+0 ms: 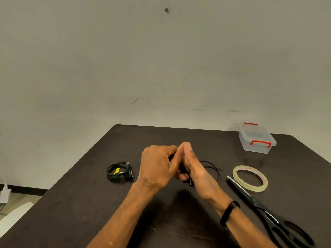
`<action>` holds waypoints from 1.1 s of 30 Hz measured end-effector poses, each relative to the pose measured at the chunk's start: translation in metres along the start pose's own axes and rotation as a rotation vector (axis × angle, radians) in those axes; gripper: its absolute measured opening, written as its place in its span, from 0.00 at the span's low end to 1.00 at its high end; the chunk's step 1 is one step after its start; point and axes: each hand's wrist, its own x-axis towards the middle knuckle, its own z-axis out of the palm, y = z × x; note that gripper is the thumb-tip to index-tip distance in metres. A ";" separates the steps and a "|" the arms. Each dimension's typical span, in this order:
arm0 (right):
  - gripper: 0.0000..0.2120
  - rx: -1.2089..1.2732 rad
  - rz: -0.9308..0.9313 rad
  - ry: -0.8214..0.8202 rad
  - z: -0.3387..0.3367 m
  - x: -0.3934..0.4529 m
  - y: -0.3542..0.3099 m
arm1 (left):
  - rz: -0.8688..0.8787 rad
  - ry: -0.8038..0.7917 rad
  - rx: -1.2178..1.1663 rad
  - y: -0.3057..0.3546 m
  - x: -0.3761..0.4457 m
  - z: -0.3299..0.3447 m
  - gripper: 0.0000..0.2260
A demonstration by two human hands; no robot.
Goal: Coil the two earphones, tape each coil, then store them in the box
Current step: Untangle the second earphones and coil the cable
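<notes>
The left hand (157,167) and right hand (193,169) are meeting above the counter (179,138), both curling around a black earphone (213,167) whose loops are trailing rightward. The coiled earphone (120,171) is lying well left; tape roll (250,178), scissors (265,208) and closed box (257,138) are sitting right.

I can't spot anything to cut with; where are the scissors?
In the head view the scissors lie on the table at the near right, beside the right forearm, blade tip touching the tape roll.
</notes>
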 end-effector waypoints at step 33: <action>0.35 0.721 -0.073 0.441 -0.043 0.008 -0.005 | 0.014 -0.329 0.075 0.021 -0.013 0.026 0.27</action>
